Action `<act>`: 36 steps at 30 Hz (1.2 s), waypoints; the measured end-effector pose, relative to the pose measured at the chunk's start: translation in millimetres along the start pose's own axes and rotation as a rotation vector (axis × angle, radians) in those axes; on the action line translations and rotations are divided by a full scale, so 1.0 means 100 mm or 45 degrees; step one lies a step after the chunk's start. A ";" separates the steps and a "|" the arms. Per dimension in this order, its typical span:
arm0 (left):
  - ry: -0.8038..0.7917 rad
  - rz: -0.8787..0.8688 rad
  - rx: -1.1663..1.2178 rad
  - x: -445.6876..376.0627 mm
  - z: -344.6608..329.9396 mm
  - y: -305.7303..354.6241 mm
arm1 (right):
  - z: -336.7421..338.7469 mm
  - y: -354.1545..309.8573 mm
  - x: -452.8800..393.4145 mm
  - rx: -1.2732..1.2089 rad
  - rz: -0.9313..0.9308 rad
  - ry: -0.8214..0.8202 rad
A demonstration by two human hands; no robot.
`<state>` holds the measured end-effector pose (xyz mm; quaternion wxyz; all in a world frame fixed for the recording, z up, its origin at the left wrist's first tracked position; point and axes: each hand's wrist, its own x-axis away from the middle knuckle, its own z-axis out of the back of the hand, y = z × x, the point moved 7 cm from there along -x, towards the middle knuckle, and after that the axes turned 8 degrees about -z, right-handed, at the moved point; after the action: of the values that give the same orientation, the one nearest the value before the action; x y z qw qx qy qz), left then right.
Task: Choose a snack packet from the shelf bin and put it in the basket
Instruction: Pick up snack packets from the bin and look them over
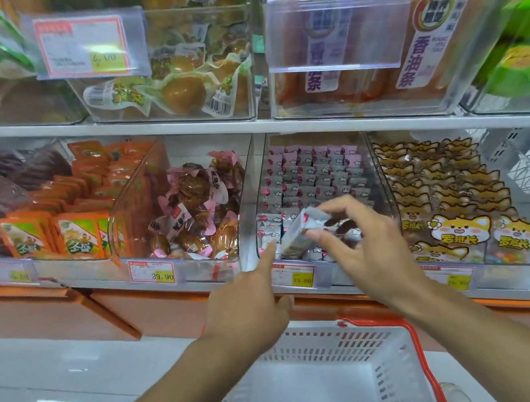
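Snack packet (301, 229), pinched in my right hand (363, 243) above the shelf bin (257, 182), tilts long-axis toward the basket (379, 344) straight below; my left hand (250, 301) points, spread.

Two bare hands are in view: the left hand (253, 301) near 6 o'clock and the right hand (363, 243) towards 4 o'clock. One small grey-and-white wrapped snack packet (304, 229) sits in the right hand's fingers. One white slotted plastic basket (334, 345) with an orange-red handle sits at 6 o'clock. Two white shelf levels (250, 126) show, the upper from 9 to 3 o'clock. On the lower level, four stocked clear plastic bins can be counted; the clear bin of grey packets (315, 170) is third from the left. Packets inside each bin are too many and too overlapped to count. Five price tags carry yellow patches, among them the 29.90 tag (152, 273) at 7 o'clock.
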<state>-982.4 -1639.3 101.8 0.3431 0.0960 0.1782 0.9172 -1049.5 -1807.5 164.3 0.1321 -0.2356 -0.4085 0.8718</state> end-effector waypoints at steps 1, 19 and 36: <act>0.002 0.005 0.004 0.00 0.01 0.00 | -0.01 -0.06 0.00 0.108 0.091 0.021; -0.116 -0.086 0.000 0.04 -0.03 0.20 | -0.21 0.21 -0.09 0.592 -0.094 -0.255; 0.368 0.253 1.594 -0.10 0.19 -0.07 | 0.06 0.37 0.03 -1.273 -0.966 0.059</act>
<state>-964.6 -1636.2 115.6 0.1086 0.1695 0.7137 0.6709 -1056.5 -1833.3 137.6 0.3150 -0.1263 -0.8192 0.4623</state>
